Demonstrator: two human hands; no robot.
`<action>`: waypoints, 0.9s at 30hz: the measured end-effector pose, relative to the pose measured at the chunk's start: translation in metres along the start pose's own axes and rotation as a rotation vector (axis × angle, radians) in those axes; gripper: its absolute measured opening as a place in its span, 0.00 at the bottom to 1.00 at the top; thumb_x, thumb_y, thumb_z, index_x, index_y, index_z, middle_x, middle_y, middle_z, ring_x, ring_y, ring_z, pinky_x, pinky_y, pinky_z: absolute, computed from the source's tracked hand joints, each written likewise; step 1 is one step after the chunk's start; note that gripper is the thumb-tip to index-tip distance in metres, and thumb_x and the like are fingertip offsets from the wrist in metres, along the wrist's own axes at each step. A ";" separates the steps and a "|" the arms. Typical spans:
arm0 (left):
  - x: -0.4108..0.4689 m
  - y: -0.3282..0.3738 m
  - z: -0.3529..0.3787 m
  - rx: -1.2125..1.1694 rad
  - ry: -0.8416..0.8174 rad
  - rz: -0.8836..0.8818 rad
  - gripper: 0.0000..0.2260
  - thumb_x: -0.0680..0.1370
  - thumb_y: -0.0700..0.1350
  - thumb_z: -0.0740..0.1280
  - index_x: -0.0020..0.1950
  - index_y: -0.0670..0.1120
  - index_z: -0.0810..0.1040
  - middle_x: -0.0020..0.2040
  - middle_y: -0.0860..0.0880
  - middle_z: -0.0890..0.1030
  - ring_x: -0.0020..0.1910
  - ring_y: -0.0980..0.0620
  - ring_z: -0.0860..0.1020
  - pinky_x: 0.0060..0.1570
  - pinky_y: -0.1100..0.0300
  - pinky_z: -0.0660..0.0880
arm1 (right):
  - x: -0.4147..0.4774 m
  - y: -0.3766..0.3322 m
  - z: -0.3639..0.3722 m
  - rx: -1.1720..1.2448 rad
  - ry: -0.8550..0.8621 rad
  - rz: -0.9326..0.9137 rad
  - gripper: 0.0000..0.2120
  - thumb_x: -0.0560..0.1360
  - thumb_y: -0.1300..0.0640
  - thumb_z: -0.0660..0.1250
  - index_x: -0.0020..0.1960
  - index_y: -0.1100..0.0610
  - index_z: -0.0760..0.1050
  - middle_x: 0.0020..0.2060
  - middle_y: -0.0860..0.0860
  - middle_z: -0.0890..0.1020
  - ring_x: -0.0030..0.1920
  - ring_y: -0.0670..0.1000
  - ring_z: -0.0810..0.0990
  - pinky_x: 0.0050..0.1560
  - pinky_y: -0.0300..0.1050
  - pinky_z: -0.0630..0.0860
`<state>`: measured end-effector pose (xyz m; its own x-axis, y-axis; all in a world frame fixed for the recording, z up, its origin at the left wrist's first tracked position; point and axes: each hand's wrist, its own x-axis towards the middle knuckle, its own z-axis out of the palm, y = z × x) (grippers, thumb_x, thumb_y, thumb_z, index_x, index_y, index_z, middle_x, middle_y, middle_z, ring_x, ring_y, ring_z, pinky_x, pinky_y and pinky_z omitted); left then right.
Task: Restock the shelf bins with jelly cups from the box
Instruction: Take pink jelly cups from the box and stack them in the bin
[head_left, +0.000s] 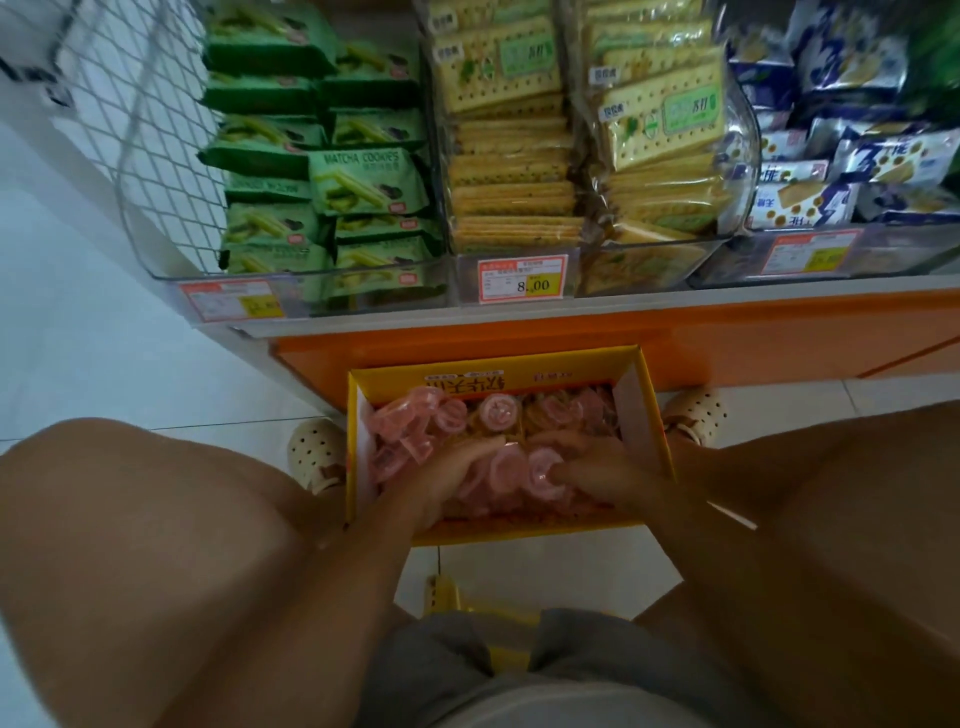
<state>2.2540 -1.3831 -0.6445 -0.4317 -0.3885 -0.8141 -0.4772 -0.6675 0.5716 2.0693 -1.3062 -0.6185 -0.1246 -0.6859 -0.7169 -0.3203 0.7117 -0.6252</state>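
Observation:
A yellow cardboard box (652, 415) stands open on the floor between my knees, below the shelf. Pink jelly cups (415, 421) lie heaped inside it. Both hands are down in the box. My left hand (457, 475) curls around a bunch of the pink cups at the box's middle. My right hand (602, 473) presses in from the right, fingers closed over more cups, one cup (543, 470) showing between the two hands. The cups under my palms are hidden.
Clear shelf bins above hold green matcha cookie packs (358, 176), yellow cracker packs (514, 156) and blue-white packs (857, 171). Price tags (521, 280) line the shelf edge above an orange base (727, 338). A wire basket (156, 119) stands at left. My feet flank the box.

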 end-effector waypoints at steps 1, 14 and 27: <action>-0.007 0.001 0.000 -0.023 -0.003 -0.003 0.19 0.70 0.63 0.71 0.58 0.58 0.79 0.57 0.53 0.82 0.57 0.47 0.79 0.48 0.50 0.81 | -0.004 -0.004 0.004 -0.012 -0.027 -0.027 0.21 0.75 0.64 0.65 0.65 0.47 0.75 0.58 0.56 0.79 0.53 0.57 0.79 0.43 0.40 0.77; -0.091 0.057 -0.031 0.134 0.176 0.378 0.05 0.77 0.52 0.68 0.48 0.59 0.84 0.46 0.54 0.84 0.45 0.54 0.81 0.40 0.61 0.75 | -0.040 -0.073 0.009 0.419 0.162 -0.262 0.05 0.75 0.60 0.69 0.50 0.56 0.80 0.46 0.56 0.84 0.45 0.53 0.82 0.47 0.50 0.77; -0.316 0.225 -0.089 0.362 0.696 1.190 0.12 0.72 0.63 0.65 0.53 0.64 0.79 0.32 0.63 0.79 0.32 0.65 0.76 0.32 0.71 0.68 | -0.199 -0.338 -0.061 -0.061 0.544 -1.038 0.07 0.73 0.56 0.70 0.43 0.44 0.79 0.35 0.46 0.82 0.36 0.42 0.78 0.34 0.31 0.71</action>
<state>2.3511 -1.4673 -0.2682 -0.3001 -0.8916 0.3391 -0.3150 0.4282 0.8470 2.1454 -1.4193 -0.2459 -0.1577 -0.9180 0.3640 -0.5471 -0.2257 -0.8061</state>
